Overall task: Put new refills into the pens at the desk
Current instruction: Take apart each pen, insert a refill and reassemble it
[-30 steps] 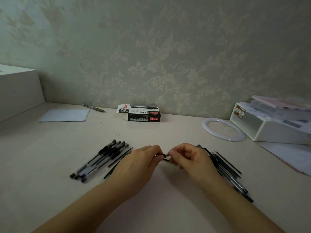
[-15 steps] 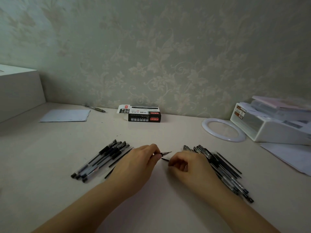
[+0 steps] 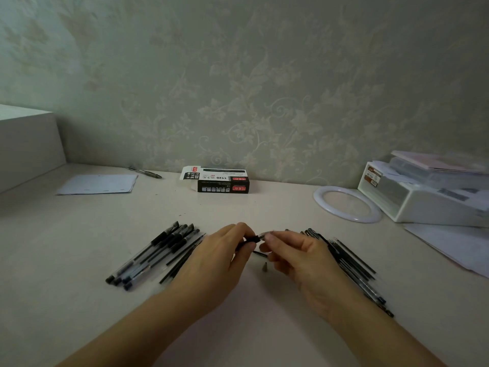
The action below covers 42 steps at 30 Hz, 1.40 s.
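Head view of a pale desk (image 3: 79,234) set against a wall with leaf-patterned paper. At centre, the left hand (image 3: 211,266) pinches a pen (image 3: 251,239) by its black grip section between thumb and forefinger; most of the barrel is hidden under the palm. The right hand (image 3: 299,258) meets it from the other side, its fingertips (image 3: 270,237) closed at the pen's front end — whether they grasp a separate part there cannot be told, since that spot is blurred. Just below the two hands a small dark cone-shaped tip piece (image 3: 265,267) lies loose on the desk, and a short thin dark piece (image 3: 260,253) shows between the hands, its ends hidden.

Left of the left hand lies a bundle of pens (image 3: 156,255), roughly parallel and slanted, black grips toward the wall, with a few thin refills (image 3: 182,258) along its right edge, touching the hand's outline. Right of the right hand lies a second heap of pens and refills (image 3: 352,263), partly covered by the wrist and forearm.

Near the wall — an open black-and-white refill box (image 3: 222,180) marked "1120", a lone pen (image 3: 144,172), a sheet of paper (image 3: 98,184), a white ring (image 3: 346,203) and a white storage box (image 3: 428,200) with papers beside it.
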Tool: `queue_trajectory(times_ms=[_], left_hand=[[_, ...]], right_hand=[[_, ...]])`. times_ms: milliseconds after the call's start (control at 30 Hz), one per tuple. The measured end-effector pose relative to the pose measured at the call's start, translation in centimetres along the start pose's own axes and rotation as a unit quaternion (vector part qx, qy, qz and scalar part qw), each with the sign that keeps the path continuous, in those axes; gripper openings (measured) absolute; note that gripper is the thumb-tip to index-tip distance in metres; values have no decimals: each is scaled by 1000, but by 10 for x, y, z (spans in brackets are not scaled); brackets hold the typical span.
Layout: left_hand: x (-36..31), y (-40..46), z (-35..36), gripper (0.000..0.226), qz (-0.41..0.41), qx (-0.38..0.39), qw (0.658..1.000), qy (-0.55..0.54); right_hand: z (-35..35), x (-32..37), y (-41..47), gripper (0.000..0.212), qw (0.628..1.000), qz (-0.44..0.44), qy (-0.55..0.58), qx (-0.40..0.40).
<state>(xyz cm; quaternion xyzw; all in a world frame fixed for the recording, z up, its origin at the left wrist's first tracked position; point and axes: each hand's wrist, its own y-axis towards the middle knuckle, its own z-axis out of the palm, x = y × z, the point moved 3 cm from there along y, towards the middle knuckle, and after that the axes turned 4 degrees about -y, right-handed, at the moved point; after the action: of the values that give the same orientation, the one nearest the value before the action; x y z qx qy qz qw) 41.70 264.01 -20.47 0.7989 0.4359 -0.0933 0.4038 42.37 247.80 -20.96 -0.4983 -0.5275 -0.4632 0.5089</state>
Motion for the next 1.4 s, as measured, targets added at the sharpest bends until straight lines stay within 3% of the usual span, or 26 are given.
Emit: queue_trajectory(times_ms=[100, 167, 300, 367, 433, 500, 567, 767, 1067, 1233, 1400], left_hand=[[-1, 0, -1, 11, 11, -2, 1000, 5], [0, 0, -1, 9, 7, -4, 1000, 10], [6, -1, -2, 10, -13, -6, 1000, 26], [10, -1, -1, 12, -29, -8, 999, 40], [14, -1, -2, 13, -53, -10, 997, 59], [19, -2, -4, 14, -80, -11, 993, 89], [22, -3, -9, 16, -106, -15, 987, 124], [32, -4, -21, 25, -196, -9, 964, 179], [23, -7, -18, 19, -190, 38, 963, 187], [23, -7, -17, 20, -183, 64, 959, 207], [25, -4, -19, 22, -190, 57, 945, 259]], right_hand=[[1, -3, 0, 23, 998, 24, 59, 0], [-3, -1, 3, 15, 993, 24, 110, -27], [-36, 21, 10, 12, 965, -62, 180, -179], [-64, 33, 10, 11, 952, -128, 83, -264], [-89, 37, 10, 9, 932, -164, -106, -304], [-102, 33, 13, 7, 903, -157, -278, -287], [-108, 24, 17, 6, 874, -135, -377, -276], [-106, -2, 23, 8, 825, -66, -500, -254], [-100, 4, 20, 11, 817, -61, -515, -255], [-75, 24, 10, 6, 803, -199, -491, -274], [-35, 20, 3, 6, 810, -271, -478, -208]])
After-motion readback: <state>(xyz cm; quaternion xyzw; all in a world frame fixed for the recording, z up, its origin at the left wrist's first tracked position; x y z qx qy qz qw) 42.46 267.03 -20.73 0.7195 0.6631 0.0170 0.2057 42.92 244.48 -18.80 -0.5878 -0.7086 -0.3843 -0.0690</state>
